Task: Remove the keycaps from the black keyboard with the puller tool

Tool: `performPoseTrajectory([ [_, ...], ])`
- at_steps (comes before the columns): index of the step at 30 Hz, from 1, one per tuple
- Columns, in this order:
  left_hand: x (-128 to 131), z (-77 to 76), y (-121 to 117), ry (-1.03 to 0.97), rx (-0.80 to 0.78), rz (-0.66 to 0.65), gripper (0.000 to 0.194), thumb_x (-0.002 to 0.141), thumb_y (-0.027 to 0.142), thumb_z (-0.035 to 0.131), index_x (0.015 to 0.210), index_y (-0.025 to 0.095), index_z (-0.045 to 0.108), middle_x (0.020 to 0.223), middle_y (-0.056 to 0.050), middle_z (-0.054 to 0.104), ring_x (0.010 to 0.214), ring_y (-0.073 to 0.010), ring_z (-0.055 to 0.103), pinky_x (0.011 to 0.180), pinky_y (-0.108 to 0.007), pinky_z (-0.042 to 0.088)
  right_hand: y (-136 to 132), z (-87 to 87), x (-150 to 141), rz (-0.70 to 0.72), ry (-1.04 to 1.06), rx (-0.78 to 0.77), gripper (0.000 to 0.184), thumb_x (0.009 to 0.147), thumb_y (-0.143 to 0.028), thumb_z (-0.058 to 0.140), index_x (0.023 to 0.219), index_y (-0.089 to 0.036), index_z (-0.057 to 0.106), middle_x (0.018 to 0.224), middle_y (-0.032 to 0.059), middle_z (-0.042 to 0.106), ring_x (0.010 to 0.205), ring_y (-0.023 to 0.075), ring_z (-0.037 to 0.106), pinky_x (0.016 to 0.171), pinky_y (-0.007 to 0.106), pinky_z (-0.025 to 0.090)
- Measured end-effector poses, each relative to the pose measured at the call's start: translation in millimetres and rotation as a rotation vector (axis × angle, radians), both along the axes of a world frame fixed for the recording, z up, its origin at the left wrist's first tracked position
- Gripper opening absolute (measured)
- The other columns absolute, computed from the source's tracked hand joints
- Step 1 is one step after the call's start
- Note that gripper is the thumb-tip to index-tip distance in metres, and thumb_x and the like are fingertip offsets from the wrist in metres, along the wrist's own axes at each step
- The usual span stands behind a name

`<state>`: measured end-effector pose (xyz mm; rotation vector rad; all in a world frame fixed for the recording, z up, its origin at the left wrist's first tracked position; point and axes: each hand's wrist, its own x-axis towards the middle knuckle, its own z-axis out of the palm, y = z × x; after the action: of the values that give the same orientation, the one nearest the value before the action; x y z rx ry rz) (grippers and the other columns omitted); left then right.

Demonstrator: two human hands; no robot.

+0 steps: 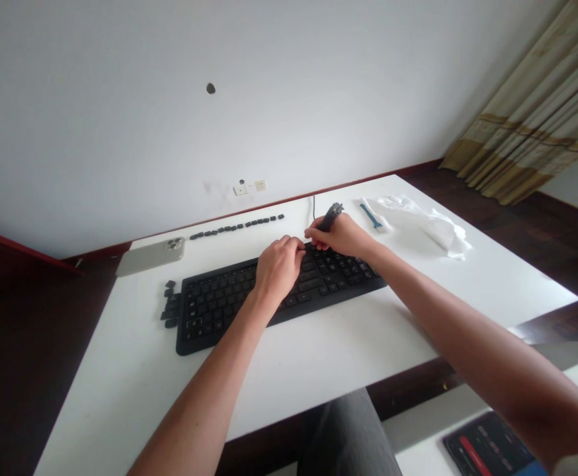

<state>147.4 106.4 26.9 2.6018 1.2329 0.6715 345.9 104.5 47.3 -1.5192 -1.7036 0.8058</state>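
A black keyboard (229, 291) lies across the white table, many of its keys in place. My left hand (279, 261) is over its middle, fingers bent and pinched together near the top edge; whatever they hold is hidden. Close beside it, my right hand (341, 235) grips a dark, thick-handled tool (331, 216) with a grey upper end that sticks up past the thumb. The tool's lower end is covered by the fingers, which rest at the top row of keys. Several loose black keycaps (227, 229) form a row behind the keyboard, and more keycaps (171, 304) lie against its left end.
A phone (153, 256) lies at the table's back left. To the right are a small blue brush (370, 216) with white bristles and a crumpled white plastic sheet or cloth (425, 225). A cable (313, 206) runs back toward the wall. Below right sits a dark printed package (487, 446).
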Motion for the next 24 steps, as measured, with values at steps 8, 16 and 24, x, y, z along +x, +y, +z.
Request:
performPoseTrajectory([
  [8,1.9,-0.2,-2.1,0.065,0.033,0.011,0.008,0.101,0.021,0.057,0.103,0.020,0.065,0.101,-0.004,0.069,0.093,-0.0206,0.065,0.078,-0.031,0.049,-1.9,7.7,3.3,0.109,0.034,-0.139,0.016,0.088,-0.031,0.069,0.079,-0.017,0.072,0.070,0.0048,0.075,0.063,0.0178,0.072,0.064,0.028,0.060],
  [16,1.9,0.0,-3.3,0.031,0.009,0.036,0.013,0.100,0.022,0.059,0.111,0.020,0.067,0.102,-0.005,0.071,0.095,-0.0207,0.066,0.080,-0.031,0.050,-2.7,9.2,-5.7,-0.003,0.256,-0.324,0.018,0.089,-0.026,0.072,0.076,-0.014,0.068,0.070,0.0093,0.075,0.060,0.0170,0.072,0.060,0.026,0.063],
  [24,2.2,1.4,-0.8,-0.011,-0.027,0.032,0.014,0.098,0.021,0.062,0.107,0.022,0.073,0.101,-0.004,0.073,0.094,-0.0199,0.068,0.078,-0.030,0.050,-3.5,6.0,-4.5,0.056,0.252,-0.311,0.018,0.091,-0.026,0.070,0.077,-0.015,0.066,0.069,0.0082,0.075,0.058,0.0159,0.071,0.059,0.026,0.063],
])
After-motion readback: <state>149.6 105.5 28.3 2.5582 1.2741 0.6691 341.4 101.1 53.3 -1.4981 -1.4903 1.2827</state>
